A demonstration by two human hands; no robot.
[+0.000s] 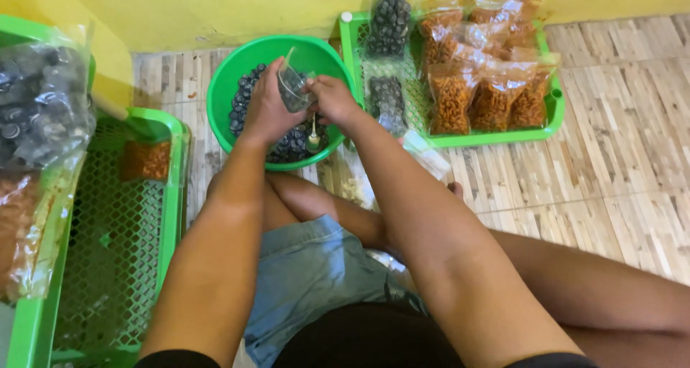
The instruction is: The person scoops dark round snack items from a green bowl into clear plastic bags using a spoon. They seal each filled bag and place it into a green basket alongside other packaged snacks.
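Observation:
My left hand and my right hand both grip a small clear plastic bag, held over a round green bowl. The bowl holds several dark round snack pieces. The bag's mouth points up and it looks partly filled with dark pieces. A small pale object, like a little candle or tool, stands in the bowl just below my right hand. I sit cross-legged on the floor in denim shorts, with the bowl in front of my knees.
A green mesh tray at the back right carries several sealed bags of orange snacks and dark snacks. Another green mesh tray lies at my left with packed bags. A yellow wall runs behind. Wood-pattern floor spreads right.

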